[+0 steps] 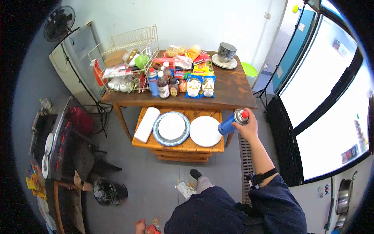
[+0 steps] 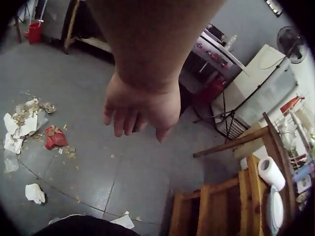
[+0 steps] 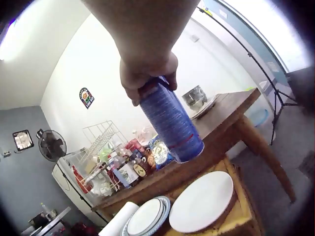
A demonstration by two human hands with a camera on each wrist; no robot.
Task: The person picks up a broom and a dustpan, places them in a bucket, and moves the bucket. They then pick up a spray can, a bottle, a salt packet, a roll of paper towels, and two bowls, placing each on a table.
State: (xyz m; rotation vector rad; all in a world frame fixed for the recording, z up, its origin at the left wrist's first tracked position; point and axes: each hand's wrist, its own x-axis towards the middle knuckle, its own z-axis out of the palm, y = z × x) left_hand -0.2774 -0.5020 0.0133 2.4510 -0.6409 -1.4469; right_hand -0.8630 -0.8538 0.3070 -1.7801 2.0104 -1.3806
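My right hand (image 1: pixel 249 125) grips a blue spray can (image 1: pixel 227 126) by its red-capped top end, tilted, just right of the plain white plate (image 1: pixel 205 131). In the right wrist view the can (image 3: pixel 172 123) hangs from the fingers of the hand (image 3: pixel 149 78), above and beside the white plate (image 3: pixel 202 201). My left hand (image 1: pixel 140 226) is low at the bottom edge of the head view. It holds nothing in the left wrist view, where the hand (image 2: pixel 142 108) hangs over the floor with its fingers loosely extended.
Blue-rimmed plates (image 1: pixel 171 143) and a paper roll (image 1: pixel 147 124) lie on the low wooden stand. The dark table (image 1: pixel 233 87) behind bears bottles, snack packets, a wire rack and bowls. A black bucket (image 1: pixel 110 192) and torn litter (image 1: pixel 185 190) are on the floor.
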